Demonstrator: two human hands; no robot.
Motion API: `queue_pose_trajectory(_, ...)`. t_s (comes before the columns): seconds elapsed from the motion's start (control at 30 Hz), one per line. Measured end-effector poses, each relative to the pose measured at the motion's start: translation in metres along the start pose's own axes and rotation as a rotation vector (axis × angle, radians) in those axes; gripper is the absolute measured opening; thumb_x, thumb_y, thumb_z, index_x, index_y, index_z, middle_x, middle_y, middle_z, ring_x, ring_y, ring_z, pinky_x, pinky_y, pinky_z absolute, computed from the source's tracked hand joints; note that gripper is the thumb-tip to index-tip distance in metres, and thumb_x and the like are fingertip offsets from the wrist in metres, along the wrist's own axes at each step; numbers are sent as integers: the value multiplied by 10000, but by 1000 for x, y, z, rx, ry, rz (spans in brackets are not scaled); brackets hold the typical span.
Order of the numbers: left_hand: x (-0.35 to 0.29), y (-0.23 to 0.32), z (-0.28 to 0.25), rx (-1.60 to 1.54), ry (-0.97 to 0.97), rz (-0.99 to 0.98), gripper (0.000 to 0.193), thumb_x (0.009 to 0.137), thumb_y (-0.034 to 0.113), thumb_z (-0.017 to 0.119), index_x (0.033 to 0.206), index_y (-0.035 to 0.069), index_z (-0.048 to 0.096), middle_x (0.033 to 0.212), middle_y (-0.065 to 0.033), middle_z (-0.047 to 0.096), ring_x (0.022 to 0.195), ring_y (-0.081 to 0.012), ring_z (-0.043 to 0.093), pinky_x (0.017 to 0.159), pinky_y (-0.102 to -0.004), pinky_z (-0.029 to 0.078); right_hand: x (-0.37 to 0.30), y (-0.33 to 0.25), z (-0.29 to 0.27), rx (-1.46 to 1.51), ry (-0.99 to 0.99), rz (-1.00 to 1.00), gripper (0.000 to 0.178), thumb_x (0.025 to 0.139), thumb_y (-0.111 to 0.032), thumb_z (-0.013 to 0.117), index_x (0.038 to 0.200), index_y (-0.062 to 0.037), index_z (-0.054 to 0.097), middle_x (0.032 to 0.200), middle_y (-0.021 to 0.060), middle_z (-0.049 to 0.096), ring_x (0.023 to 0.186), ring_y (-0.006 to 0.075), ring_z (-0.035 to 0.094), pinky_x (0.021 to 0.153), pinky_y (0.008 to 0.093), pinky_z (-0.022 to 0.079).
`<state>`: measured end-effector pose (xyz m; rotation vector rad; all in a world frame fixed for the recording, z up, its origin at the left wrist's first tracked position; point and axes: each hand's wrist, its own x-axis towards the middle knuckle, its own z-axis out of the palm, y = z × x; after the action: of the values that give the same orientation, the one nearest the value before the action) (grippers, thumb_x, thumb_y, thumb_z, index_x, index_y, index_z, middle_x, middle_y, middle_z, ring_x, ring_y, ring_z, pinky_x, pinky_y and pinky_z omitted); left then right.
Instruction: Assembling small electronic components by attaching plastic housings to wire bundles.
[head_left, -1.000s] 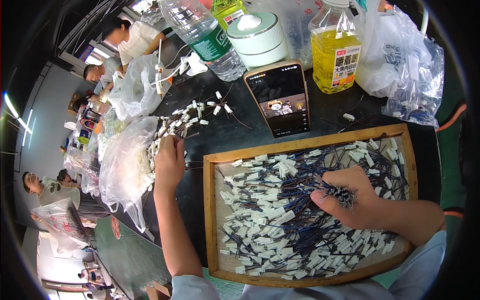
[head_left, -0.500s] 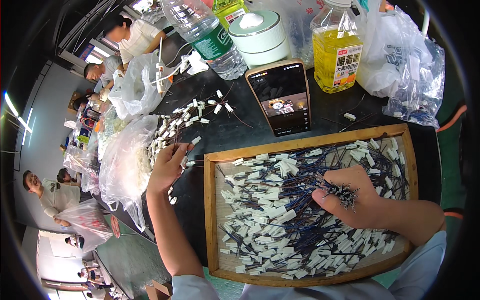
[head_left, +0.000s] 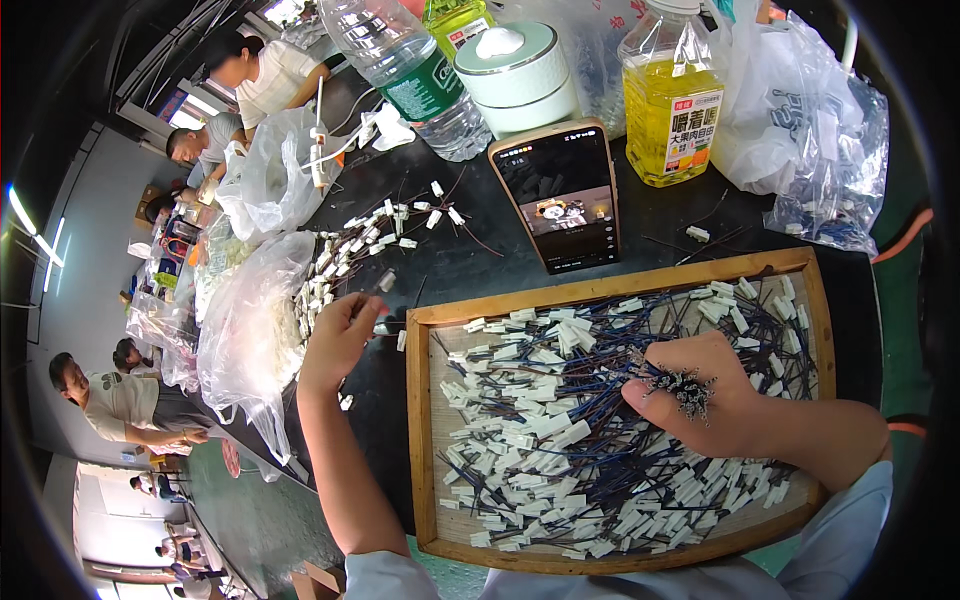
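My right hand (head_left: 715, 395) is closed round a thick bundle of thin dark wires (head_left: 688, 392), whose stripped ends poke out above the thumb. It is over a shallow wooden-framed tray (head_left: 620, 566) filled with white plastic connectors (head_left: 520, 475) on blue and brown wires. Left of the tray, my left hand (head_left: 340, 345) has thumb and fingers pinched. A small white wired connector (head_left: 387, 281), blurred by motion, juts from the fingertips. Another white connector (head_left: 402, 340) lies by the tray's left edge. Beyond the left hand is a loose pile of wired connectors (head_left: 345, 250).
A phone (head_left: 562, 215) stands upright behind the tray, leaning near a pale green lidded canister (head_left: 520, 85). A water bottle (head_left: 420, 90), a yellow drink bottle (head_left: 675, 110) and plastic bags (head_left: 785, 120) crowd the back. More bags (head_left: 255, 330) sit at the left; people are beyond.
My left hand has shifted slightly and its fingers have tilted, blurring the connector. A connector now shows by the tray's left edge. My right hand stays still. A person in the background has turned.
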<state>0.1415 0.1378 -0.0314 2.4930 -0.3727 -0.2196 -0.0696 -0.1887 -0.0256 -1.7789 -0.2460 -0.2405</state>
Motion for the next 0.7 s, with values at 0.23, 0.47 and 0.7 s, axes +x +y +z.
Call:
queue_pose_trajectory(0.23,-6,8,-7,37,76,32,265,911,215,556,967,-27,647,578,13,458,552,-50,404,498,-242,326,-1,0,-1,-22,-25,23,231,826,-86,660,661,-5,519,524,89,475,455,135,389,431,297,323)
queue_pose_trajectory(0.47,-7,8,-8,-23,263,153,257,918,187,548,994,-43,633,616,6,468,572,-58,387,517,-237,333,0,-1,3,24,34,-33,271,824,-79,659,637,-3,479,515,83,446,451,148,371,429,304,311)
queue_pose_trajectory(0.7,-11,25,-12,25,212,18,287,895,225,593,857,-55,644,581,6,488,560,-57,388,498,-248,325,-1,1,-1,5,-2,-4,268,825,-81,659,636,-7,484,513,84,448,449,138,368,428,300,301)
